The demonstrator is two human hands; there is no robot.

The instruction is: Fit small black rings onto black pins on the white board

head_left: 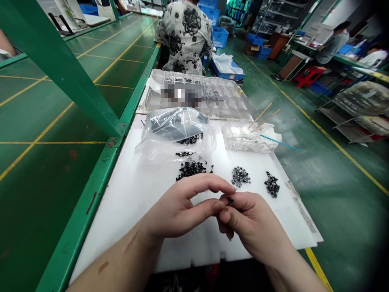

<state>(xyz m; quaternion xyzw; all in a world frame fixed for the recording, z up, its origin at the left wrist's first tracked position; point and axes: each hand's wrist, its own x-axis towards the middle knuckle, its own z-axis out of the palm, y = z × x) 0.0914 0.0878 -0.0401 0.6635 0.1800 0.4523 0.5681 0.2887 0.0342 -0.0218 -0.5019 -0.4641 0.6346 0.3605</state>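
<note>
My right hand (252, 223) pinches a small black part (230, 200) between thumb and forefinger, above the white work board (133, 227). My left hand (185, 207) meets it from the side. Its forefinger arches over to the right forefinger, and its thumb tip rests against the right fingertips, a gap between the two. The other left fingers are mostly hidden. Just beyond my left hand lies a pile of small black parts (191, 168). Farther right are a heap of small grey and black rings (240, 177) and a smaller black pile (272, 184).
A clear plastic bag (176, 125) with black parts lies behind the pile. To its right stands a clear box (249, 138) with white tissue and thin sticks. Compartment trays (197, 81) sit behind. A green frame (117, 162) runs along the left. A person (185, 36) sits ahead.
</note>
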